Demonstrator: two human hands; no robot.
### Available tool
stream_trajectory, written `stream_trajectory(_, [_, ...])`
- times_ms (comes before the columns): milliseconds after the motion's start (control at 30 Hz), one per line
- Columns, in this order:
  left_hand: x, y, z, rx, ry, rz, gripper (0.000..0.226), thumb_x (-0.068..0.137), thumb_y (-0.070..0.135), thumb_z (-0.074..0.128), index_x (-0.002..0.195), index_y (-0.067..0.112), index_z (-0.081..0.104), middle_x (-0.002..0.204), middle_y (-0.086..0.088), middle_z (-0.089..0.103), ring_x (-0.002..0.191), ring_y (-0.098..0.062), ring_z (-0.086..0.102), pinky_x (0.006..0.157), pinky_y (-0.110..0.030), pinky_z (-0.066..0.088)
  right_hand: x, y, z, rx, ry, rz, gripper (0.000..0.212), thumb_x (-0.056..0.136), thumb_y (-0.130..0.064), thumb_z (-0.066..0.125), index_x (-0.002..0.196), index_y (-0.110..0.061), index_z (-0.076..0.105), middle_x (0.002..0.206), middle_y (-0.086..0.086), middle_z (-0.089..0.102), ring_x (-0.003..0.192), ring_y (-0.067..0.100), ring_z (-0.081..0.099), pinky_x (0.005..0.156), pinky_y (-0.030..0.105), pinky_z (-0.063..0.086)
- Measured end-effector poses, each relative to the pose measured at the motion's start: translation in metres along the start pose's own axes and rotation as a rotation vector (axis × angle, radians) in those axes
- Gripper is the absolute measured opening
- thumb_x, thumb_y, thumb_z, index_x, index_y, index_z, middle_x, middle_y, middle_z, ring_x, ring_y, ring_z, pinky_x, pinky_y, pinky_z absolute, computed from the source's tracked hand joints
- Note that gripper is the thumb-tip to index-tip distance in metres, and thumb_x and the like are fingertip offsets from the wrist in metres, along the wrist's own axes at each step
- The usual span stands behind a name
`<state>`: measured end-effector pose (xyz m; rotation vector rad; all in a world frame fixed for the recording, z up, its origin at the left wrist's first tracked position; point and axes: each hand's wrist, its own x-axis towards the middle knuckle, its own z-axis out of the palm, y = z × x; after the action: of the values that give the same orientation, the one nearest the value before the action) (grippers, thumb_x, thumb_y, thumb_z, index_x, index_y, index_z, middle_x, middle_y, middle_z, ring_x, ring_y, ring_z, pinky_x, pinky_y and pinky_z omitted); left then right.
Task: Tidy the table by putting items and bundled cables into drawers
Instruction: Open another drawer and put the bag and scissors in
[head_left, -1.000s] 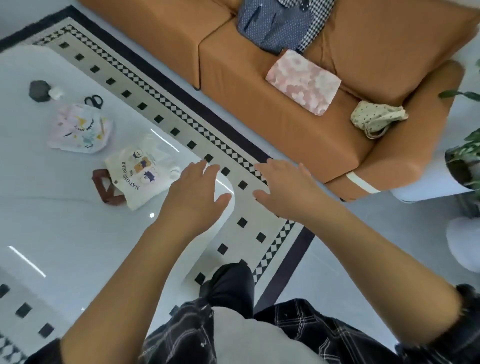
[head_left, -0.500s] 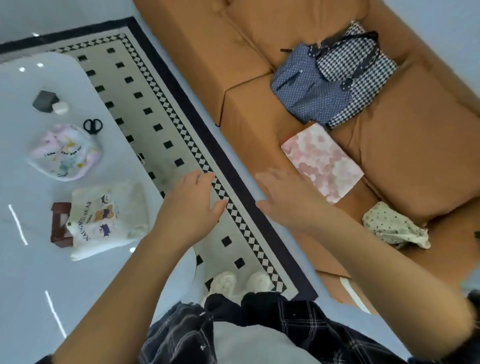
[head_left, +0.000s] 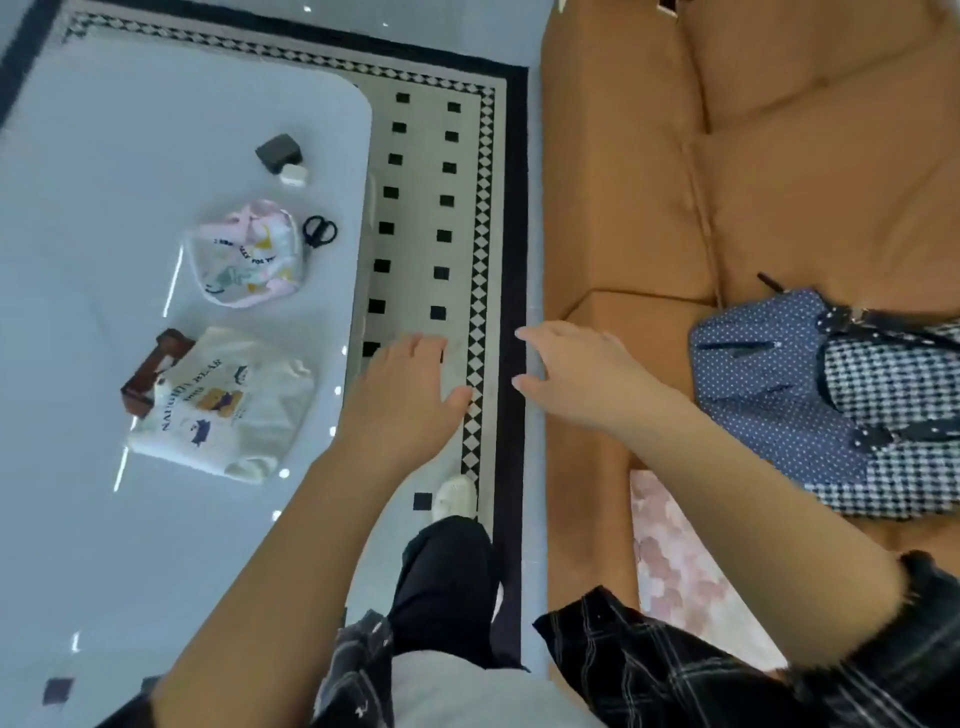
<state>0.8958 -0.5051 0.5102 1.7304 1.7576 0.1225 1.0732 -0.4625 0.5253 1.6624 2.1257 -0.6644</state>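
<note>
On the white glossy table (head_left: 104, 519) at the left lie a cream bear-print pouch (head_left: 223, 410) over a brown wooden holder (head_left: 143, 376), a pink-and-white printed pouch (head_left: 247, 254), black scissors (head_left: 319, 231), a dark grey block (head_left: 278, 150) and a small white case (head_left: 293, 174). My left hand (head_left: 408, 400) hovers palm down past the table's right edge, over the rug, fingers spread and empty. My right hand (head_left: 582, 376) hovers over the sofa's front edge, also empty with fingers apart. No drawer or cable shows.
A cream rug with black squares and a diamond border (head_left: 441, 234) runs between table and orange sofa (head_left: 779, 156). On the sofa lie a blue dotted and checked bag (head_left: 810, 395) and a pink floral pouch (head_left: 675, 561). My dark trouser leg and white shoe (head_left: 457, 496) stand on the rug.
The view has swung round: the table items now sit up-left and the sofa fills the right. Both hands stay empty and spread, held in front of me.
</note>
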Motion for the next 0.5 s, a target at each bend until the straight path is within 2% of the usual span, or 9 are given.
stream_trajectory(100, [0.042, 0.002, -0.011, -0.012, 0.038, -0.071, 0.057, 0.094, 0.039, 0.05, 0.144, 0.018, 0.033, 0.148, -0.004, 0.036, 0.134, -0.024, 0.033, 0.105, -0.042, 0.033, 0.05, 0.002, -0.023, -0.058, 0.019, -0.1, 0.048, 0.094, -0.04, 0.044, 0.139, -0.022, 0.039, 0.14, 0.003, 0.046, 0.129, 0.025, 0.041, 0.106, 0.047, 0.029])
stream_trajectory(167, [0.082, -0.001, -0.019, -0.038, 0.042, -0.129, 0.056, 0.094, 0.04, 0.049, 0.144, 0.019, 0.034, 0.148, -0.004, 0.035, 0.134, -0.025, 0.034, 0.105, -0.042, 0.032, 0.094, 0.006, -0.04, -0.097, 0.0, -0.169, 0.05, 0.094, -0.042, 0.044, 0.14, -0.023, 0.038, 0.141, 0.003, 0.044, 0.131, 0.025, 0.039, 0.11, 0.05, 0.025])
stream_trajectory(233, [0.124, -0.008, -0.031, -0.057, 0.027, -0.193, 0.056, 0.094, 0.041, 0.049, 0.144, 0.021, 0.034, 0.148, -0.004, 0.035, 0.134, -0.025, 0.034, 0.105, -0.044, 0.033, 0.141, 0.009, -0.058, -0.138, -0.063, -0.207, 0.052, 0.094, -0.041, 0.044, 0.143, -0.023, 0.036, 0.142, 0.003, 0.044, 0.129, 0.026, 0.041, 0.11, 0.05, 0.026])
stream_trajectory(367, [0.189, -0.028, -0.053, -0.105, 0.034, -0.36, 0.054, 0.095, 0.041, 0.047, 0.143, 0.02, 0.034, 0.147, -0.005, 0.036, 0.132, -0.026, 0.036, 0.104, -0.044, 0.036, 0.236, -0.002, -0.089, -0.308, -0.18, -0.343, 0.047, 0.095, -0.041, 0.042, 0.137, -0.02, 0.04, 0.136, 0.005, 0.047, 0.123, 0.027, 0.045, 0.101, 0.044, 0.032])
stream_trajectory(500, [0.226, -0.048, -0.061, -0.224, 0.091, -0.531, 0.05, 0.095, 0.038, 0.047, 0.139, 0.017, 0.039, 0.14, -0.008, 0.042, 0.126, -0.027, 0.041, 0.099, -0.041, 0.037, 0.306, -0.03, -0.101, -0.407, -0.28, -0.463, 0.056, 0.095, -0.043, 0.041, 0.147, -0.024, 0.03, 0.149, 0.003, 0.037, 0.133, 0.027, 0.037, 0.105, 0.045, 0.03])
